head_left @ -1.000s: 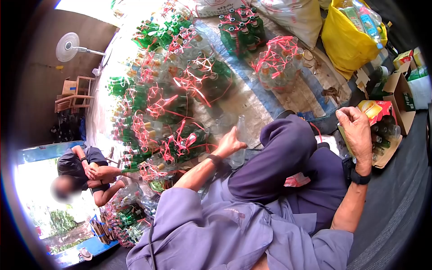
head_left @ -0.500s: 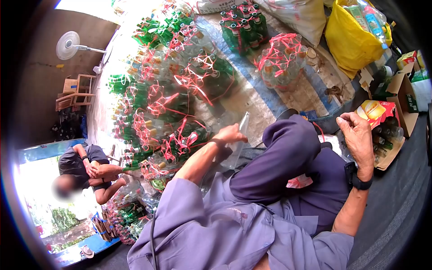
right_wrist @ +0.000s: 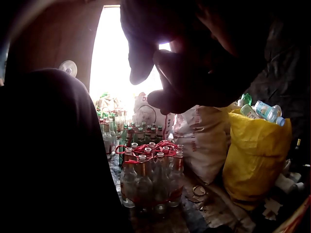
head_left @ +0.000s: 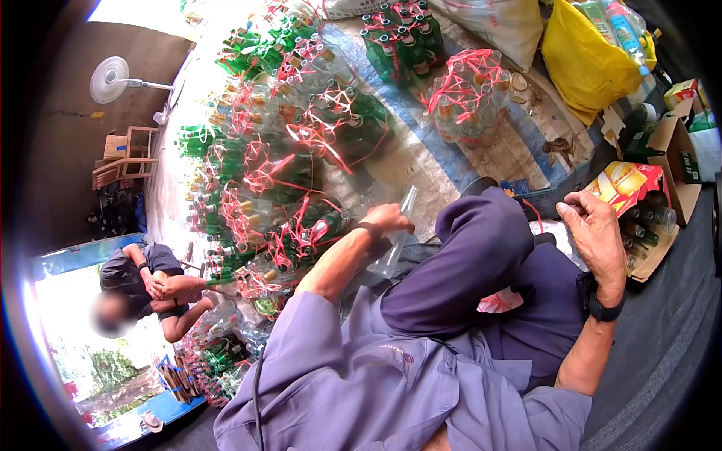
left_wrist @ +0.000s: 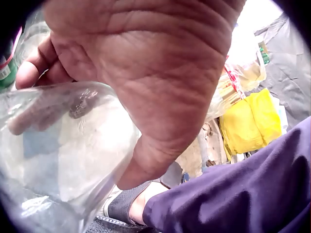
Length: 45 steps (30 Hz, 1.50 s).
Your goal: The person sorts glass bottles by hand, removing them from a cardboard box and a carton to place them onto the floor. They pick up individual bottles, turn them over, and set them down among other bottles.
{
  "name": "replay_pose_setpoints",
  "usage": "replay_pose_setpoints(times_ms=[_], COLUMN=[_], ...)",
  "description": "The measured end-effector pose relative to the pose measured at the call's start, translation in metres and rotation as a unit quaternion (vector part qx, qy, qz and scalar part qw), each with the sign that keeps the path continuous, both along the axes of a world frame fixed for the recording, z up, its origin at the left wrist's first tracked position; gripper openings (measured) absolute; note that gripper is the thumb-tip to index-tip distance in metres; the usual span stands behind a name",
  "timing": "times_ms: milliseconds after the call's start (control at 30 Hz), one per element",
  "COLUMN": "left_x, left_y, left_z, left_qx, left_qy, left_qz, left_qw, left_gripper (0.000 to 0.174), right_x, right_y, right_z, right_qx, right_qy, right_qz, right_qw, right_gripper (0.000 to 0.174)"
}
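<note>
My left hand (head_left: 387, 219) grips a clear glass bottle (head_left: 389, 255) beside my bent left knee. In the head view the bottle lies slanted, its neck toward the upper right. Close up in the left wrist view, its wide clear body (left_wrist: 63, 160) has my fingers around the far side and my thumb on the near side. My right hand (head_left: 599, 234) hangs above my right leg with fingers loosely curled and nothing in them. It shows dark in the right wrist view, above a bundle of clear bottles (right_wrist: 146, 179) tied with red strapping.
Many tied green and clear bottles (head_left: 301, 143) crowd the left of the mat (head_left: 421, 165). Green bottles (head_left: 402, 45), white sacks (head_left: 500, 30) and a yellow bag (head_left: 583, 68) stand farther off. At right is a carton of bottles (head_left: 639, 233). Another person (head_left: 162, 278) sits at left.
The clear bottle has turned from nearly upright to slanted in the head view as my left hand shifted slightly up. My right hand has barely moved.
</note>
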State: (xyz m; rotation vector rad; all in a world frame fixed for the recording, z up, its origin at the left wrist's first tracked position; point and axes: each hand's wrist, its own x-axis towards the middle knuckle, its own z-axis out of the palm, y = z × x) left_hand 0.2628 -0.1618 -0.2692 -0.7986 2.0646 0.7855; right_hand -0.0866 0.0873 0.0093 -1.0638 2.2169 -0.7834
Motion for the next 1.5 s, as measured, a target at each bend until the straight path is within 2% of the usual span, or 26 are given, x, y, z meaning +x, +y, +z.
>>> replay_pose_setpoints(times_ms=[33, 100, 133, 200, 333, 433, 500, 533, 600, 633, 700, 833, 900, 1000, 1033, 1067, 1133, 1200, 1300, 1500], left_x=[-0.007, -0.018, -0.017, -0.015, -0.025, -0.036, -0.038, -0.041, -0.048, -0.05, -0.053, -0.048, -0.047, -0.041, -0.036, -0.031, -0.026, -0.022, -0.017, -0.01], left_y=[0.002, 0.006, 0.007, 0.008, 0.01, 0.011, 0.013, 0.014, 0.015, 0.015, 0.014, 0.02, 0.026, 0.032, 0.035, 0.037, 0.043, 0.051, 0.06, 0.061], left_z=[0.012, 0.033, 0.03, 0.02, 0.018, 0.021, 0.015, 0.013, 0.012, 0.014, 0.018, -0.01, -0.008, 0.002, -0.003, -0.005, 0.009, 0.021, 0.035, 0.035], left_qx=[0.001, 0.011, 0.011, -0.004, -0.059, -0.067, -0.101, -0.1, -0.147, -0.146, -0.083, -0.092, -0.12, -0.098, -0.146, -0.147, -0.221, -0.225, -0.129, -0.166], left_qy=[-0.001, -0.056, -0.057, -0.017, 0.033, 0.05, 0.135, 0.134, 0.203, 0.202, 0.271, 0.293, 0.294, 0.299, 0.326, 0.326, 0.373, 0.36, 0.353, 0.379], left_qz=[-0.001, 0.117, 0.116, 0.153, 0.152, 0.194, 0.228, 0.227, 0.262, 0.261, 0.321, 0.324, 0.333, 0.344, 0.314, 0.315, 0.223, 0.223, 0.29, 0.238], left_qw=[1.0, 0.992, 0.992, 0.988, 0.986, 0.977, 0.959, 0.959, 0.932, 0.933, 0.903, 0.895, 0.888, 0.885, 0.88, 0.879, 0.873, 0.877, 0.88, 0.879], left_gripper=[0.044, 0.056, 0.056, 0.073, 0.084, 0.082, 0.079, 0.079, 0.075, 0.075, 0.07, 0.064, 0.063, 0.058, 0.051, 0.051, 0.044, 0.039, 0.039, 0.038], right_x=[0.001, 0.002, 0.003, 0.004, 0.004, 0.004, 0.004, 0.003, 0.005, 0.006, 0.008, 0.008, 0.009, 0.009, 0.009, 0.009, 0.009, 0.011, 0.012, 0.015], right_y=[0.0, -0.001, -0.001, -0.001, 0.0, 0.001, 0.002, 0.003, 0.002, 0.002, 0.001, 0.003, 0.002, 0.002, 0.002, 0.002, 0.004, 0.004, 0.004, 0.002], right_z=[0.001, 0.003, 0.004, 0.006, 0.006, 0.005, 0.001, 0.0, 0.001, 0.002, 0.002, -0.001, 0.001, 0.001, 0.001, 0.0, -0.001, -0.001, -0.003, -0.003], right_qx=[0.011, 0.016, 0.021, 0.021, 0.018, 0.018, 0.015, 0.01, 0.015, 0.019, 0.03, 0.027, 0.035, 0.035, 0.03, 0.029, 0.024, 0.021, 0.028, 0.027], right_qy=[0.006, -0.009, -0.024, -0.016, 0.008, 0.022, 0.025, 0.03, 0.03, 0.03, 0.032, 0.049, 0.045, 0.042, 0.042, 0.042, 0.052, 0.053, 0.055, 0.057], right_qz=[0.006, 0.006, 0.005, 0.009, 0.02, 0.027, 0.032, 0.038, 0.039, 0.041, 0.043, 0.06, 0.061, 0.061, 0.06, 0.062, 0.07, 0.071, 0.073, 0.078], right_qw=[1.0, 1.0, 0.999, 1.0, 1.0, 0.999, 0.999, 0.999, 0.999, 0.999, 0.998, 0.997, 0.997, 0.997, 0.997, 0.997, 0.996, 0.996, 0.995, 0.995], right_gripper=[0.031, 0.03, 0.03, 0.029, 0.028, 0.028, 0.029, 0.029, 0.029, 0.029, 0.028, 0.026, 0.026, 0.025, 0.025, 0.025, 0.024, 0.024, 0.024, 0.026])
